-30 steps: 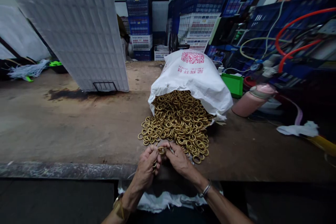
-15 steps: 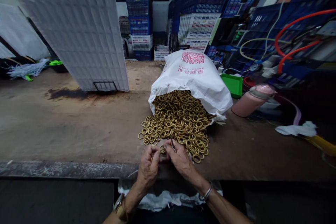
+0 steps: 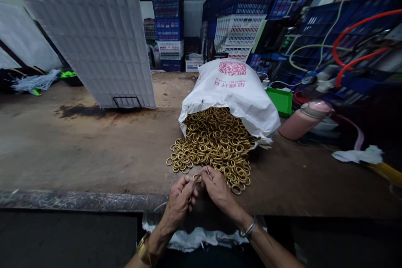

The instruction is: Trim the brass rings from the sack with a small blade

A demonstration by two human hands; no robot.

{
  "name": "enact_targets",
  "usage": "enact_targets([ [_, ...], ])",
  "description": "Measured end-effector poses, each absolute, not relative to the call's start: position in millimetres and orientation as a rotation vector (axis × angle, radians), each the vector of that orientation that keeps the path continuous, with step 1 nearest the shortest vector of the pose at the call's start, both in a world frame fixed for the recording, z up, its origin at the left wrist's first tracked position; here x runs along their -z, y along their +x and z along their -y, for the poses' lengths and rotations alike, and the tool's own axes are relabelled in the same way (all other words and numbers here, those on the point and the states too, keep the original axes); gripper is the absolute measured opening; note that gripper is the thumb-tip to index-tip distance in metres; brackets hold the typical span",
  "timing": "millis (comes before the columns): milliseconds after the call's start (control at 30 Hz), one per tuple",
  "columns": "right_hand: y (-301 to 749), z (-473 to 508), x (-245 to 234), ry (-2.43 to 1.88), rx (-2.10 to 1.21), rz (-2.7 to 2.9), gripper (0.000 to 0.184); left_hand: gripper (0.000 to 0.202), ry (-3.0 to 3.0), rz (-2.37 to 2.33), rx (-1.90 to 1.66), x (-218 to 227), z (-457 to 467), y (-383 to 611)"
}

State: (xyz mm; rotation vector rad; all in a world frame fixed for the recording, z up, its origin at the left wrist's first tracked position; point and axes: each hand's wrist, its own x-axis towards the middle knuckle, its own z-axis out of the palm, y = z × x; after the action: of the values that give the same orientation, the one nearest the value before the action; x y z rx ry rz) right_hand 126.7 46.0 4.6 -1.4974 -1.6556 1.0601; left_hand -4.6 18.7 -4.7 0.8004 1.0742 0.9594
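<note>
A white sack with red print lies on its side on the brown workbench. Several brass rings spill from its mouth into a heap. My left hand and my right hand meet just in front of the heap. Both are closed in a pinch around one brass ring held between them. A thin dark tool shows at my right fingertips. A bracelet is on each wrist.
A white gridded panel leans at the back left. A green box, a pink bottle and red and yellow hoses lie at the right. Blue and white crates are stacked behind. A white bag hangs below the bench edge.
Both hands have shifted slightly up and right, still pinching the ring between them. The heap and the sack have not moved.
</note>
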Motion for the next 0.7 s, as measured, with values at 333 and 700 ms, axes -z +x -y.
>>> enact_targets([
  [333, 127.4, -28.9, 0.3, -1.637, -0.577, 2.293, 0.028, 0.031, 0.769, -1.122, -1.011, 0.6, -17.7, -2.8],
  [700, 119.1, -34.0, 1.2, -1.787, -0.431, 2.354, 0.03, 0.029, 0.749, -1.074, -1.013, 1.1, -5.8, -13.6],
])
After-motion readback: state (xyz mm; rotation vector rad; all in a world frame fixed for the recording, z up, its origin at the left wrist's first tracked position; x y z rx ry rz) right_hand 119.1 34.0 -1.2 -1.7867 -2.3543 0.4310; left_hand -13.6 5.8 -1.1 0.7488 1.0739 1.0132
